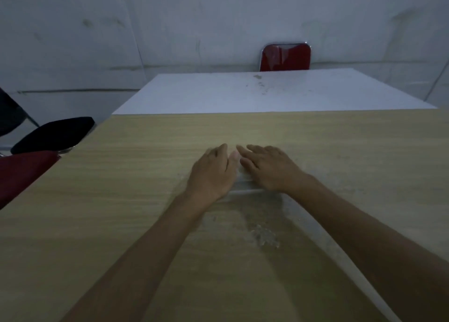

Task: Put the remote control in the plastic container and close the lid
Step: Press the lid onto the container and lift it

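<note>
A clear plastic container [243,186] lies on the wooden table [121,200], mostly covered by both hands; only its near edge and a strip of its lid show between them. My left hand [211,173] rests flat on the container's left side, fingers together and pointing away from me. My right hand [269,168] lies flat on its right side, fingers spread slightly. The fingertips of the two hands nearly meet. No remote control is visible; whether it is inside the container I cannot tell.
A white table [267,93] adjoins the far edge of the wooden one. A red chair [285,57] stands behind it. To the left are a black chair seat [53,134] and a red seat [21,173]. A scuffed patch [262,234] marks the tabletop near me.
</note>
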